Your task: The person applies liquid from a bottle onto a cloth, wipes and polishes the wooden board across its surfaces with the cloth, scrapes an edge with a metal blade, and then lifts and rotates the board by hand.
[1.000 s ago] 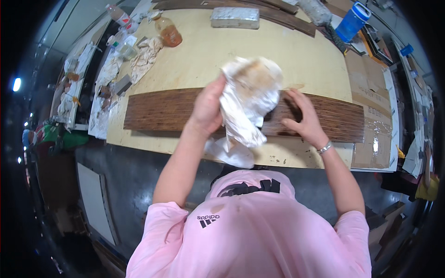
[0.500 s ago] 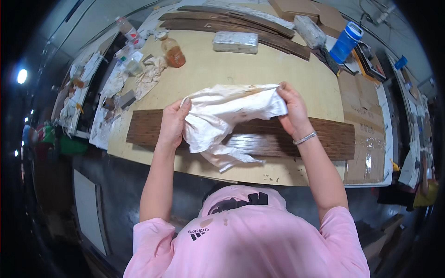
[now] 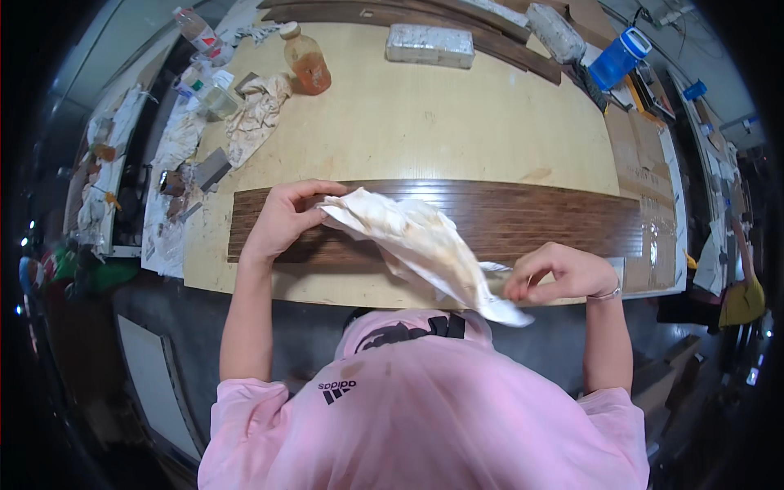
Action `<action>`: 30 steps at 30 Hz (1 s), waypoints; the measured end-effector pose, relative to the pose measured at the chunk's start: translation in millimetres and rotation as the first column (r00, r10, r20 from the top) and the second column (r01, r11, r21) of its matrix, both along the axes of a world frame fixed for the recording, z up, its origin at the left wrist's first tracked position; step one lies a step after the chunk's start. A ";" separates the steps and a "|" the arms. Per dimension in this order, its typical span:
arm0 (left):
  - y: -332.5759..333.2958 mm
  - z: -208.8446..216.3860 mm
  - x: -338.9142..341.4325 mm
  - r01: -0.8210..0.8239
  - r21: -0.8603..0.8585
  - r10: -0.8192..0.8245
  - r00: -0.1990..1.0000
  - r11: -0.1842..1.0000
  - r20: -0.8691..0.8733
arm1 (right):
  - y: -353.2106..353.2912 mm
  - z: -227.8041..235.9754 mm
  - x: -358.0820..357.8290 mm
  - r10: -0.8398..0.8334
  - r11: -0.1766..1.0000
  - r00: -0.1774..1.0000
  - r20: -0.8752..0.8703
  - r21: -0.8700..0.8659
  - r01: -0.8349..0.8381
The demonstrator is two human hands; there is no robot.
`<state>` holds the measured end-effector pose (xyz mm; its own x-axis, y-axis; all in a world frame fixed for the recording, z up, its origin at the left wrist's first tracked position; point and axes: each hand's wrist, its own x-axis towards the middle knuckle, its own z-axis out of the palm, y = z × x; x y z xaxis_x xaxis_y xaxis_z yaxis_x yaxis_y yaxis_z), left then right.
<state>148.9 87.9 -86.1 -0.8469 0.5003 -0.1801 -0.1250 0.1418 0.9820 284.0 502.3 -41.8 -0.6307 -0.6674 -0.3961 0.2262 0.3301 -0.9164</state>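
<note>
A stained white cloth (image 3: 425, 237) hangs slanted above a dark brown, grooved wooden board (image 3: 539, 216) lying across the near part of the table. My left hand (image 3: 282, 216) pinches the cloth's upper left corner between thumb and fingers, over the board's left part. At the cloth's lower right end, my right hand (image 3: 563, 273) is curled, its fingertips pinched together at the cloth's edge. The free tip of the cloth droops past the table's front edge. Part of the board is hidden under the cloth and my left hand.
Across the pale table (image 3: 367, 135) stand a bottle of orange-brown liquid (image 3: 310, 69), a crumpled rag (image 3: 257, 114), a wrapped block (image 3: 429, 46) and a blue jug (image 3: 618, 59). More dark boards (image 3: 490, 45) lie at the back. Flattened cardboard (image 3: 641, 163) covers the right side.
The cloth, stretched level between both hands before, now slants down to the right. My right hand has dropped toward the table's front edge; my left has moved slightly left.
</note>
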 end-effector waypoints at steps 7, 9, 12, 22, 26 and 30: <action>0.4 -25.0 -25.8 0.129 -0.338 -0.244 0.914 0.932 -0.324 | -115.0 -44.5 -26.1 -0.501 0.601 0.725 -0.472 0.413 0.684; 9.9 -31.7 -26.2 0.181 -0.359 -0.316 0.877 0.916 -0.363 | -142.0 -49.5 -36.6 -0.492 0.540 0.724 -0.484 0.482 0.690; 22.5 -30.8 -28.9 0.215 -0.387 -0.388 0.801 0.897 -0.455 | -140.0 -74.7 -41.8 -0.580 0.528 0.693 -0.428 0.451 0.720; 40.2 18.4 -53.9 0.231 -0.016 -0.217 0.882 0.973 -0.419 | -133.7 12.4 -34.7 -0.929 0.368 0.363 -0.072 -0.275 0.888; 60.0 67.6 -74.0 0.291 0.304 -0.040 0.778 0.907 -0.626 | -137.8 71.4 -36.2 -0.930 0.366 0.280 -0.238 -0.536 0.761; 58.3 109.7 -89.4 0.360 0.489 0.102 0.715 0.795 -0.692 | -146.9 103.1 -40.5 -0.789 0.530 0.248 -0.561 -0.418 0.738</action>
